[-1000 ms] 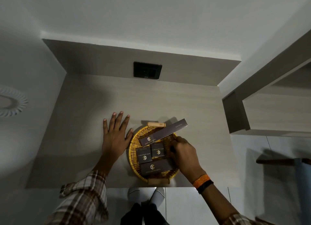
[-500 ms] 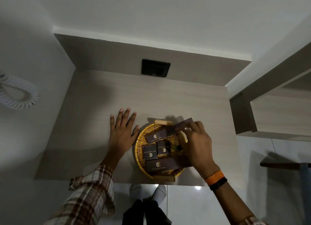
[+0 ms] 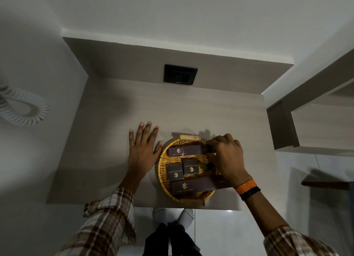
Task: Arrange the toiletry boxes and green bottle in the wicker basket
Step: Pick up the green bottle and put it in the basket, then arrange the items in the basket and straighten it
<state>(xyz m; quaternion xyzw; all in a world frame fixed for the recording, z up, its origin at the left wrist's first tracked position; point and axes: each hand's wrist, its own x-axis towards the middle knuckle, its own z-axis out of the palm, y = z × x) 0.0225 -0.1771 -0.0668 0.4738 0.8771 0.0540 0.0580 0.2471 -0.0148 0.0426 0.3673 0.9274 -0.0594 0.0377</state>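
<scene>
Countertop (image 3: 115, 140) wicker basket (image 3: 162, 179) of four boxes; right fingers (image 3: 216, 140) grasping long box (image 3: 185, 150); left fingers (image 3: 143, 131) released.

Plaid sleeves (image 3: 107, 223), orange wristband (image 3: 246, 185)

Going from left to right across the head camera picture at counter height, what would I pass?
Coiled white cord → left hand flat on the counter → wicker basket holding dark boxes → right hand at the basket's right side → orange wristband.
</scene>
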